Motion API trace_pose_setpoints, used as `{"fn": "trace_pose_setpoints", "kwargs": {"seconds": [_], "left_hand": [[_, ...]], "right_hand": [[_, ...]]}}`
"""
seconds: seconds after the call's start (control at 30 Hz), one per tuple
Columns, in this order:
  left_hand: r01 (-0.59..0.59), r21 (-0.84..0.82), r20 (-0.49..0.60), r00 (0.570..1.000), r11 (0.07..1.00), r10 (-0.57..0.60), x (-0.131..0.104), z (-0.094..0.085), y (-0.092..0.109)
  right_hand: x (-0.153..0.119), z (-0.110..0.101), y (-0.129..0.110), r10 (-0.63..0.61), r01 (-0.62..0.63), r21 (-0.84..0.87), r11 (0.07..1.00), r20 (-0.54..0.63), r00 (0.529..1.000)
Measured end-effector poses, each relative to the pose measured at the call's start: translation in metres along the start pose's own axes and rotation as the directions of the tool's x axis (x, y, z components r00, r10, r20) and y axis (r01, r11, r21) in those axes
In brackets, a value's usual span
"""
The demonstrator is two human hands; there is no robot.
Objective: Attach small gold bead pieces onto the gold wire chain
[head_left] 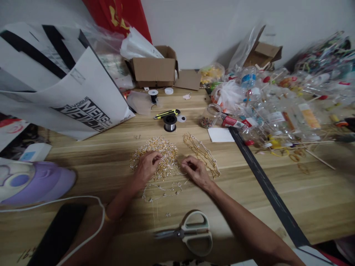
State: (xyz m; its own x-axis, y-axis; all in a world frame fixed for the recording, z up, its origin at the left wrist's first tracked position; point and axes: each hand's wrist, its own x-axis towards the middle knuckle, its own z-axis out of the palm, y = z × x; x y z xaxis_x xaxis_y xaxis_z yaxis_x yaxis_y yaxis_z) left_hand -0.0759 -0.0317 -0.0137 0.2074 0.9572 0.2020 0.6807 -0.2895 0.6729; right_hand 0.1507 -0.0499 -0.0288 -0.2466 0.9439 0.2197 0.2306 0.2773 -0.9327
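Note:
A pile of gold and silver beaded chains [163,147] lies mid-table. My left hand [147,167] rests over its left front, the fingers curled into a pinch; whatever is between them is too small to make out. Right of the pile, my right hand [196,172] is closed too, thumb and fingertips together. A thin pale strand [179,173] runs by its fingertips, but I cannot tell whether it is gripped. One beaded chain [161,192] lies in a loop in front of the pile. Several gold and silver chains [203,153] are laid lengthwise beyond my right hand.
Scissors [194,232] lie near the front edge. Behind the pile are a wire spool [170,123], a yellow utility knife [166,113] and a bead jar [208,117]. Plastic bottles [277,114] crowd the right, a white paper bag [74,96] the left. A white cable [83,196] crosses my left forearm.

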Motion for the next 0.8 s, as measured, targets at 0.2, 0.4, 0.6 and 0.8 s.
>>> {"fn": "trace_pose_setpoints", "kwargs": {"seconds": [0.2, 0.4, 0.6, 0.8], "left_hand": [[0.151, -0.221, -0.108, 0.978, 0.963, -0.178, 0.002, 0.0, -0.01], [0.245, -0.477, -0.111, 0.936, 0.844, -0.335, 0.005, -0.006, -0.01], [0.283, -0.596, -0.08, 0.91, 0.751, -0.406, 0.007, -0.011, -0.01], [0.25, -0.533, -0.184, 0.898, 0.809, -0.399, 0.009, -0.022, -0.017]], "right_hand": [[0.0, 0.0, 0.0, -0.01, 0.01, -0.015, 1.0, 0.001, 1.0], [0.0, 0.0, 0.0, -0.004, 0.004, -0.019, 1.0, 0.0, 1.0], [-0.001, 0.0, 0.002, 0.008, -0.008, -0.015, 1.0, 0.01, 1.0], [-0.001, 0.0, 0.001, 0.007, -0.007, -0.013, 1.0, 0.016, 1.0]]}}
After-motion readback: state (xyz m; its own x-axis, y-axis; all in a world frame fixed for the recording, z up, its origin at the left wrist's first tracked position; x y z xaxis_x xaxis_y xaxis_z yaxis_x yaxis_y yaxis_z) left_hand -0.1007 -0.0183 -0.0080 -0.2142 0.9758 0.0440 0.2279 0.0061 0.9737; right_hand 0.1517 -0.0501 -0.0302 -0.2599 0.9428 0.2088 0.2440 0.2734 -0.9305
